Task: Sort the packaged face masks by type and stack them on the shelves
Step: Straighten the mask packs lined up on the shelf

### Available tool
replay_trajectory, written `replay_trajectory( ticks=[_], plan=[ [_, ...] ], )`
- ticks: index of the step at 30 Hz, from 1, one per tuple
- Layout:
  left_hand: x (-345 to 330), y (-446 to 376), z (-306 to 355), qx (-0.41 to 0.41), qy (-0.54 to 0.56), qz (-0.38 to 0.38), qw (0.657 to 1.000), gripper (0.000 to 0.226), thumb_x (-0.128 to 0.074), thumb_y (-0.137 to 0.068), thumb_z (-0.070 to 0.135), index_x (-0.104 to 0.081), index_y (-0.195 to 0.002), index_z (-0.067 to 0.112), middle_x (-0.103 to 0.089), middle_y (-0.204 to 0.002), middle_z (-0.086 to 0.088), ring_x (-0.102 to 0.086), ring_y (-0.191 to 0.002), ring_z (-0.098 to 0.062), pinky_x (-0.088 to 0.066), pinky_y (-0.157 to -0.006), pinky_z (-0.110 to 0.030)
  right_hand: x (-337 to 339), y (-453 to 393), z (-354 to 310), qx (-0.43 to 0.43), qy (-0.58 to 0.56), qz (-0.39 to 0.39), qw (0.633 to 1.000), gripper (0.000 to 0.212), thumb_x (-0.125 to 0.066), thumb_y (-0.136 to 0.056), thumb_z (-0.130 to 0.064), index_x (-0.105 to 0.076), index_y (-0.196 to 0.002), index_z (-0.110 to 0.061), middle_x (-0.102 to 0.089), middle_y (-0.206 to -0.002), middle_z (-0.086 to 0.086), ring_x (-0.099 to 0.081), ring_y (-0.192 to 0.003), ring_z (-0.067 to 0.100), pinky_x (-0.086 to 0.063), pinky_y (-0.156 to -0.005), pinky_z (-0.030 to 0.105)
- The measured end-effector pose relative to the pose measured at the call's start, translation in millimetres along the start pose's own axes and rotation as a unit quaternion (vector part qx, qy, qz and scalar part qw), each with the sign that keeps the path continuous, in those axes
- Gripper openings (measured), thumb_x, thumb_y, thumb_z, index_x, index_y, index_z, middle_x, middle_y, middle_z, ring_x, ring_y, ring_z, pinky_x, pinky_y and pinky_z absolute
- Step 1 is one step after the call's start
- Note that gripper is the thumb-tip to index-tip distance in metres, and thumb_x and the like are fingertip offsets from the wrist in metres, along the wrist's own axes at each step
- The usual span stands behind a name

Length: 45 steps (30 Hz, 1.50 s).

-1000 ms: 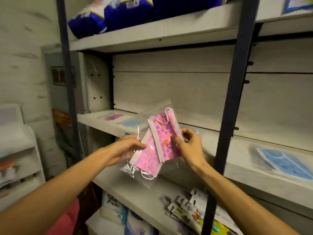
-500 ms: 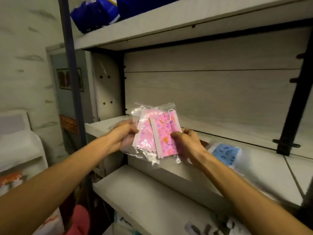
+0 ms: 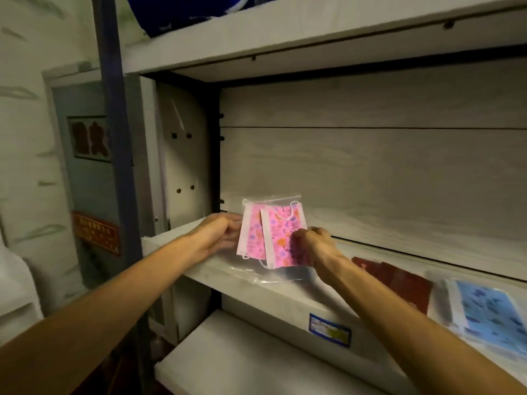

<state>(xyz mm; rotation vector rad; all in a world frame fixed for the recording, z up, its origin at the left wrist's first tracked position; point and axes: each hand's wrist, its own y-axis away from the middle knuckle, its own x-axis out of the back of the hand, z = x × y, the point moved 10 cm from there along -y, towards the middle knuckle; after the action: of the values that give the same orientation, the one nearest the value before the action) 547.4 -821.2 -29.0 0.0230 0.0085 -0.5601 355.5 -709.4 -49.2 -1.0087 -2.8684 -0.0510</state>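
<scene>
Two pink patterned face masks in clear plastic bags [image 3: 271,235] stand nearly upright at the left end of the middle shelf [image 3: 256,292], one overlapping the other. My left hand [image 3: 219,235] holds their left edge, fingers behind the bags. My right hand [image 3: 310,246] pinches the front bag's lower right corner. A blue patterned packaged mask [image 3: 490,312] lies flat at the right end of the same shelf, with a dark red packet [image 3: 399,280] between it and my right hand.
A dark metal upright [image 3: 114,138] stands left of the shelf bay. Blue packages [image 3: 171,12] sit on the top shelf. A lower shelf [image 3: 242,363] juts out below. A blue price label [image 3: 329,329] is on the middle shelf's front edge.
Both hands carried the pink mask bags up and forward onto the left end of the middle shelf. The view shifted left and closer to the shelves.
</scene>
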Motion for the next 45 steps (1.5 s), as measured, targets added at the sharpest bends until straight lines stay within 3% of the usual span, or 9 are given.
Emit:
replay_trajectory(
  ticks=[3, 7, 9, 13, 18, 20, 25, 34, 45],
  plan=[
    [43, -34, 3, -0.006, -0.039, 0.027, 0.999, 0.036, -0.047, -0.098, -0.007, -0.064, -0.128, 0.004, -0.074, -0.114, -0.02, -0.071, -0.107, -0.027, -0.055, -0.099, -0.044, -36, -24, -9, 0.011, 0.001, 0.042, 0.999, 0.008, -0.05, -0.093, -0.003, -0.055, -0.1, -0.003, -0.063, -0.077, 0.009, -0.058, -0.059, 0.019, -0.047, -0.039, 0.019],
    [91, -76, 7, -0.022, -0.026, 0.071, 0.997, 0.037, -0.054, -0.093, -0.011, -0.06, -0.128, 0.0, -0.073, -0.109, -0.015, -0.072, -0.095, -0.023, -0.061, -0.072, -0.026, -82, -56, -4, -0.001, -0.014, 0.066, 0.998, 0.022, -0.048, -0.096, -0.007, -0.056, -0.114, 0.003, -0.068, -0.108, 0.023, -0.065, -0.085, 0.031, -0.061, -0.08, 0.048],
    [105, -97, 2, -0.026, -0.106, 0.075, 0.991, 0.042, -0.057, -0.092, -0.008, -0.057, -0.131, 0.004, -0.07, -0.103, -0.009, -0.067, -0.084, -0.016, -0.057, -0.059, -0.015, -97, -69, 0, -0.003, 0.009, 0.081, 0.997, 0.027, -0.049, -0.099, -0.012, -0.056, -0.119, 0.004, -0.067, -0.115, 0.024, -0.066, -0.095, 0.033, -0.059, -0.085, 0.049],
    [108, -131, -32, 0.013, -0.281, -0.005, 0.96, 0.06, -0.067, -0.09, 0.022, -0.048, -0.145, 0.009, -0.06, -0.138, -0.011, -0.059, -0.121, -0.026, -0.049, -0.105, -0.038, -117, -83, 2, 0.018, 0.099, 0.078, 0.992, 0.024, -0.057, -0.096, -0.016, -0.061, -0.114, -0.001, -0.071, -0.108, 0.016, -0.069, -0.095, 0.031, -0.06, -0.078, 0.04],
    [104, -144, -45, -0.004, -0.338, -0.035, 0.94, 0.076, -0.07, -0.089, 0.037, -0.038, -0.152, 0.009, -0.059, -0.141, -0.01, -0.059, -0.122, -0.025, -0.044, -0.11, -0.04, -127, -94, 4, 0.044, 0.27, 0.024, 0.962, 0.019, -0.067, -0.092, -0.023, -0.066, -0.075, -0.016, -0.065, -0.053, -0.011, -0.06, -0.049, 0.002, -0.039, -0.042, 0.015],
    [103, -140, -42, -0.01, -0.37, -0.043, 0.928, 0.076, -0.068, -0.09, 0.046, -0.041, -0.15, 0.01, -0.053, -0.147, -0.011, -0.056, -0.123, -0.025, -0.043, -0.109, -0.038, -130, -91, -6, 0.063, 0.39, 0.022, 0.918, 0.027, -0.063, -0.092, -0.043, -0.064, -0.077, -0.02, -0.07, -0.078, -0.002, -0.064, -0.072, 0.016, -0.04, -0.058, 0.022],
    [89, -109, -13, -0.095, -0.494, -0.033, 0.864, 0.082, -0.06, -0.093, 0.057, -0.031, -0.156, 0.012, -0.035, -0.162, -0.009, -0.039, -0.144, -0.029, -0.037, -0.115, -0.039, -119, -67, -23, 0.132, 0.545, 0.025, 0.827, 0.062, -0.046, -0.098, -0.055, -0.047, -0.139, -0.01, -0.049, -0.143, 0.015, -0.039, -0.133, 0.036, -0.038, -0.106, 0.044],
    [-50, 19, 5, -0.23, -0.66, -0.062, 0.713, 0.078, -0.041, -0.094, 0.072, -0.035, -0.155, 0.024, -0.033, -0.162, -0.003, -0.032, -0.147, -0.026, -0.027, -0.118, -0.043, 1, 52, -24, 0.229, 0.632, 0.037, 0.739, 0.075, -0.037, -0.101, -0.058, -0.018, -0.159, -0.013, -0.021, -0.165, 0.012, -0.007, -0.154, 0.033, -0.015, -0.123, 0.046],
    [-286, 210, 0, -0.352, -0.549, -0.118, 0.749, 0.061, -0.06, -0.09, 0.058, -0.049, -0.142, 0.028, -0.057, -0.14, 0.001, -0.057, -0.122, -0.024, -0.047, -0.088, -0.035, 239, 286, 0, 0.275, 0.639, 0.082, 0.714, 0.079, -0.05, -0.101, -0.032, -0.001, -0.161, -0.022, -0.04, -0.157, 0.009, -0.051, -0.128, 0.033, -0.049, -0.1, 0.045]
  ],
)
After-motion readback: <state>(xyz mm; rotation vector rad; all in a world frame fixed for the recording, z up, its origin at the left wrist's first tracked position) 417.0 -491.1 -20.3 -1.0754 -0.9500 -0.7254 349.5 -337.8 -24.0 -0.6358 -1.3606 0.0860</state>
